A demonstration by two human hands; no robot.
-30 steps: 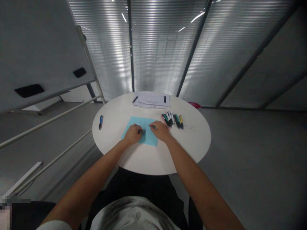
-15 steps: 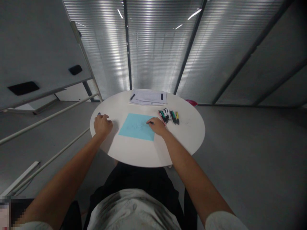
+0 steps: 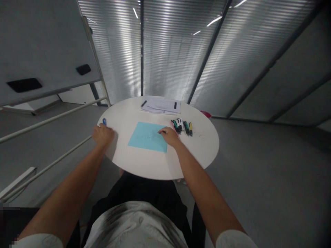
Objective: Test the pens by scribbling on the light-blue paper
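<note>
A light blue sheet of paper [image 3: 144, 143] lies on the round white table, with faint dark marks across its middle. My right hand [image 3: 170, 136] rests at the sheet's right side, fingers closed round a dark pen [image 3: 163, 132] whose tip points left over the marks. Near the table's left edge is my left hand [image 3: 102, 135], fingers loosely bent and the thumb apart. A small blue object [image 3: 104, 121] lies just beyond its fingertips; it is too small to name, and whether the fingers touch it is unclear.
Several markers [image 3: 181, 126] with black, green, white and yellow parts lie right of the sheet. A stack of white papers [image 3: 161, 105] with a dark pen on it sits at the table's far side. A whiteboard frame [image 3: 103, 91] stands at left. Behind are glass panels with blinds [image 3: 165, 51].
My left hand has drawn left and slightly toward the table edge, so more of the small blue object shows. My right hand stays on the paper with the pen. The view has shifted slightly.
</note>
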